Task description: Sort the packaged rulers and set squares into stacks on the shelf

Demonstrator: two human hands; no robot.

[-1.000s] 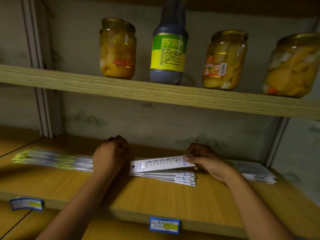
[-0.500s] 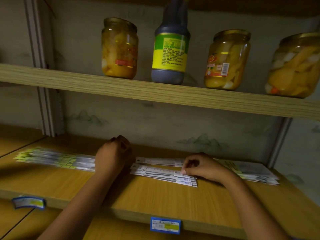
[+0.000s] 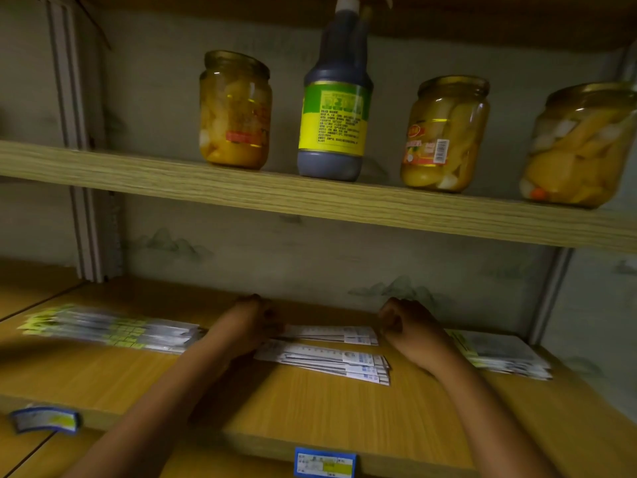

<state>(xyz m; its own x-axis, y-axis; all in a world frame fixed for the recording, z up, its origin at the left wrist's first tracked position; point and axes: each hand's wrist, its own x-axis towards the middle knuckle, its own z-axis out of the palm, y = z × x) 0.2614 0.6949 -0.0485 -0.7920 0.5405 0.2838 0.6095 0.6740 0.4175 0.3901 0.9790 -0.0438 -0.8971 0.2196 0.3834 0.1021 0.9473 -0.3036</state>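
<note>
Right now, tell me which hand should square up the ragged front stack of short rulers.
Probably the left hand: it rests at that front stack by its near end. The right hand sits farther back, at the rear stack.

Wooden lower shelf (image 3: 310, 405) carries four stacks of packaged rulers: long stack (image 3: 110, 327) at left, two short stacks at centre, front (image 3: 327, 362) and rear (image 3: 331, 334), and right-hand stack (image 3: 506, 355); a price tag (image 3: 325, 462) sits on its front edge

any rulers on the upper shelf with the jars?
No: the upper shelf holds only three jars and a dark bottle; the ruler packs lie on the lower shelf.
</note>
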